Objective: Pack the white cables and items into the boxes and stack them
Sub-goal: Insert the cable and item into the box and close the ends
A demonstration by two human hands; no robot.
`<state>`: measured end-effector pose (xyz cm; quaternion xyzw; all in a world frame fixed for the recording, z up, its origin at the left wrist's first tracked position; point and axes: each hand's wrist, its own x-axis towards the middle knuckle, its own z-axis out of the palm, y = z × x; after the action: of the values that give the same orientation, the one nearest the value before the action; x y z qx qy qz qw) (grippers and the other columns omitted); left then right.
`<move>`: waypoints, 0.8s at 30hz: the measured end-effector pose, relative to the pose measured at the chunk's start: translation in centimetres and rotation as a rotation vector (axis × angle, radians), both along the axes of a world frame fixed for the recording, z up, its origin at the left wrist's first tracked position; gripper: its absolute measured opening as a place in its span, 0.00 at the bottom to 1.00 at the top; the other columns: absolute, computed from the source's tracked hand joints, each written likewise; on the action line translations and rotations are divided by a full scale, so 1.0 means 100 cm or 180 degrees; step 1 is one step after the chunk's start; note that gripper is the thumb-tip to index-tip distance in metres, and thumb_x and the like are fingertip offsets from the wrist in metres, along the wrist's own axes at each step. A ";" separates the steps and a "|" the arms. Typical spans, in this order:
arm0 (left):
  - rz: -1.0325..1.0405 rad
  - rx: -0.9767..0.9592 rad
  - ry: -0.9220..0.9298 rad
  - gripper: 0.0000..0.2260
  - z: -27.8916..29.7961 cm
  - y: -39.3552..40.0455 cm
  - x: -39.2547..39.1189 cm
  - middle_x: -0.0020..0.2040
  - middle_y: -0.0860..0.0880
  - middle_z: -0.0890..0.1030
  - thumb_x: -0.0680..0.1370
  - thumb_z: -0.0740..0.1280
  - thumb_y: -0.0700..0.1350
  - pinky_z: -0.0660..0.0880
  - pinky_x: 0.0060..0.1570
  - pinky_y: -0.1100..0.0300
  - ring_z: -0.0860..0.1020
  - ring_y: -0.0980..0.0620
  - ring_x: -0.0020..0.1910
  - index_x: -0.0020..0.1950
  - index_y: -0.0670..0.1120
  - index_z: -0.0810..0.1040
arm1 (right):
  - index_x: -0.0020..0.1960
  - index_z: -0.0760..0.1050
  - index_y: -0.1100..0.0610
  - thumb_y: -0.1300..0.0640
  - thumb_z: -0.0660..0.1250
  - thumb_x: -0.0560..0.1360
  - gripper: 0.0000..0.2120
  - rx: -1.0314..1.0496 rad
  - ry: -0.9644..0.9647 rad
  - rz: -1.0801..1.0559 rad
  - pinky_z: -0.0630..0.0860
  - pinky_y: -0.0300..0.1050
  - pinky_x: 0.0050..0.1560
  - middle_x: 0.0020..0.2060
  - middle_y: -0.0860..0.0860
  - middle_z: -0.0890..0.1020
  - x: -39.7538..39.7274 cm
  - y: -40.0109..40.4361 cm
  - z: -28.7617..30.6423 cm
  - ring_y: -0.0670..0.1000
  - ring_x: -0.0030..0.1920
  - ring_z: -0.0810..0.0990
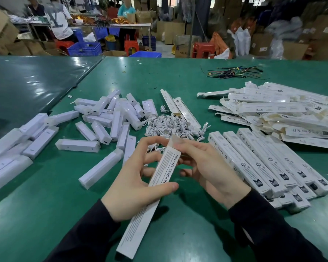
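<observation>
Above the green table (178,82), the left hand (133,188) grips a long white box (151,193) along its side while the right hand (214,171) pinches its far end flap, with white cables (170,125) heaped just beyond and packed boxes (269,163) stacked to the right.

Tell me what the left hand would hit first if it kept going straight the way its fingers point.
The left hand, gripping the long box, points forward and slightly right. First in line is probably the heap of white cables just beyond its fingertips, though depth is hard to judge.
</observation>
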<state>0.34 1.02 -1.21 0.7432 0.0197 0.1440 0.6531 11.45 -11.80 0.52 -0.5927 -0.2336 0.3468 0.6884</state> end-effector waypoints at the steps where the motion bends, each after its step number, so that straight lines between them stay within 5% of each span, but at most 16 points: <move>1: -0.0021 -0.0022 0.0008 0.31 0.000 0.000 0.000 0.49 0.45 0.82 0.64 0.76 0.43 0.75 0.33 0.60 0.80 0.52 0.36 0.64 0.56 0.69 | 0.46 0.86 0.52 0.56 0.69 0.73 0.07 0.0003 0.0063 0.0031 0.70 0.35 0.27 0.30 0.48 0.80 0.000 0.000 0.000 0.42 0.28 0.76; 4: -0.0039 -0.0078 0.0054 0.30 -0.002 0.001 0.001 0.48 0.47 0.84 0.65 0.76 0.43 0.76 0.34 0.61 0.81 0.52 0.36 0.62 0.55 0.68 | 0.48 0.86 0.52 0.52 0.69 0.68 0.11 -0.0052 0.0113 0.0075 0.69 0.35 0.27 0.32 0.48 0.81 0.002 0.001 -0.001 0.43 0.29 0.75; 9: -0.0160 -0.0132 0.0223 0.28 -0.005 0.000 0.001 0.43 0.41 0.84 0.66 0.73 0.44 0.74 0.36 0.58 0.78 0.45 0.36 0.61 0.52 0.64 | 0.51 0.85 0.53 0.41 0.64 0.73 0.19 -0.0120 -0.0011 0.0035 0.69 0.38 0.30 0.44 0.56 0.83 0.002 0.001 -0.001 0.46 0.37 0.76; 12: -0.0229 -0.0286 0.0325 0.29 -0.005 0.000 0.001 0.42 0.39 0.84 0.65 0.72 0.44 0.71 0.33 0.62 0.76 0.46 0.36 0.63 0.50 0.64 | 0.52 0.85 0.52 0.47 0.66 0.77 0.13 -0.0123 -0.0130 -0.0009 0.69 0.37 0.31 0.42 0.54 0.84 -0.002 0.002 -0.003 0.45 0.35 0.75; 16: -0.0291 -0.0489 0.0372 0.31 -0.004 0.000 0.001 0.41 0.41 0.83 0.65 0.72 0.44 0.69 0.39 0.51 0.77 0.43 0.37 0.65 0.49 0.64 | 0.52 0.85 0.54 0.53 0.66 0.78 0.10 0.0044 -0.0187 0.0042 0.69 0.36 0.30 0.36 0.49 0.83 -0.004 0.003 -0.006 0.45 0.31 0.74; 24: -0.0388 -0.0532 0.0346 0.32 -0.005 -0.003 0.002 0.41 0.47 0.81 0.65 0.73 0.43 0.71 0.42 0.48 0.78 0.40 0.41 0.67 0.53 0.68 | 0.51 0.85 0.60 0.57 0.66 0.78 0.10 0.0138 -0.0039 -0.0081 0.73 0.34 0.29 0.36 0.53 0.84 -0.005 0.004 -0.008 0.45 0.28 0.75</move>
<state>0.51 0.73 -1.69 0.6927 0.0218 0.0615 0.7183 10.95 -11.37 -0.30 -0.5826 -0.2377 0.3292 0.7040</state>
